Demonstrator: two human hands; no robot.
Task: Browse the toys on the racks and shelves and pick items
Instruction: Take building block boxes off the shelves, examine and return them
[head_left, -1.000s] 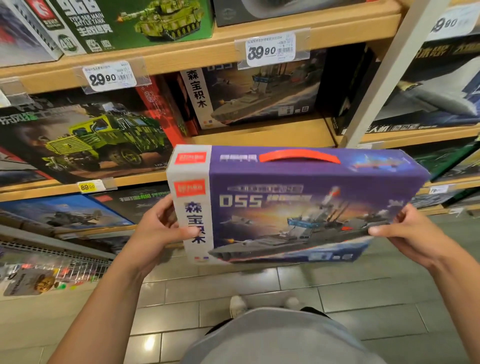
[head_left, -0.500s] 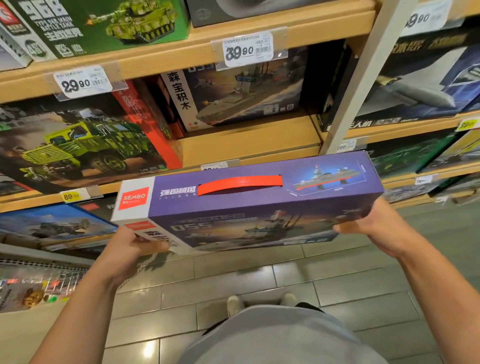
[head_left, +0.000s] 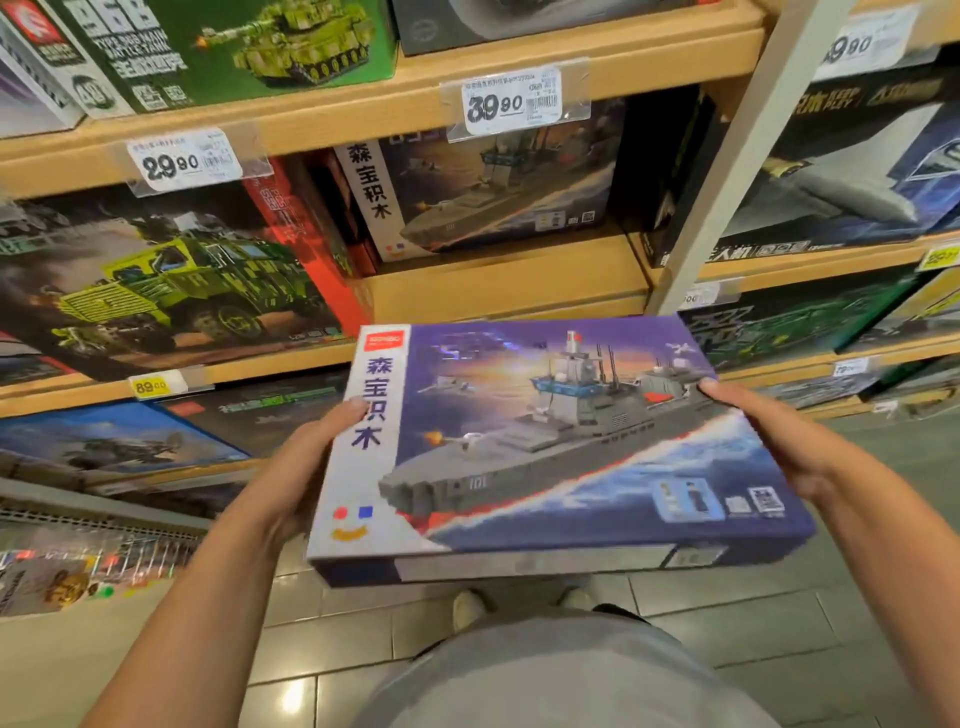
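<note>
Both hands grip one warship box (head_left: 561, 447), held w/ its front face tilted up toward the camera, in front of the wooden shelves (head_left: 332, 111) & above the tiled floor (head_left: 727, 613). Left hand (head_left: 306, 467) clasps the white left edge, thumb on the printed strip; right hand (head_left: 774, 441) clasps the right edge, thumb on top near the upper corner. Green truck box (head_left: 166, 280) fills the mid shelf at left, green tank box (head_left: 249, 47) sits above it. A matching warship box (head_left: 488, 192) stands behind, mid shelf. White upright post (head_left: 727, 166) at right. Price tags read 39.90 (head_left: 511, 101) & 29.90 (head_left: 182, 161); small yellow tag (head_left: 150, 385) lower left.
</note>
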